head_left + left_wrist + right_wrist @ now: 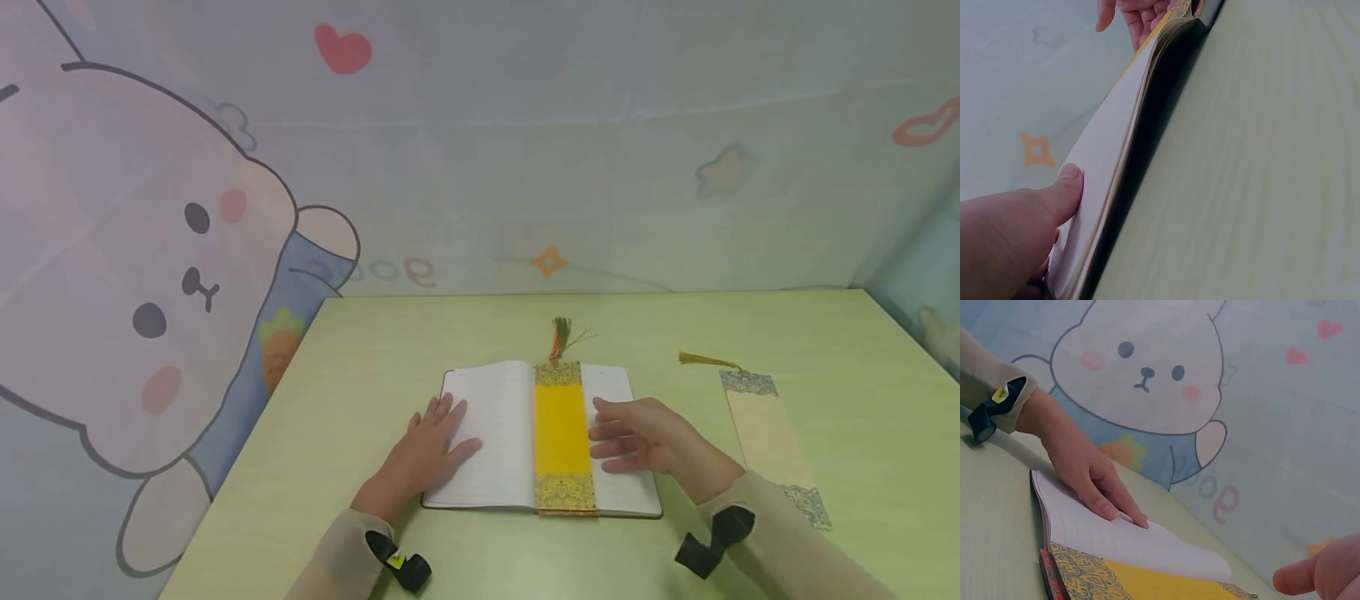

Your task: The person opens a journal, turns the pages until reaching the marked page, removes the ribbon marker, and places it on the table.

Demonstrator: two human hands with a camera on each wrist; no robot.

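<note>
An open lined notebook (pixel 498 433) lies on the table with a yellow bookmark (pixel 560 429) along its middle, just right of the fold. The bookmark has patterned ends, and a green and orange tassel (pixel 561 337) sticks out past the top edge. A reddish patterned strip (pixel 1054 575) shows at the notebook's lower edge, under the bookmark's end. My left hand (pixel 431 450) rests on the left page, fingers extended and thumb (pixel 1069 187) on the paper. Over the right page, beside the bookmark, is my right hand (pixel 645 433), fingers loosely bent and holding nothing.
A cream bookmark (pixel 765 433) with grey patterned ends and a gold tassel (pixel 708 360) lies right of the notebook, partly behind the right forearm. The light green table (pixel 360 358) meets a printed cloth backdrop (pixel 480 183). Black straps (pixel 397 562) are around both wrists.
</note>
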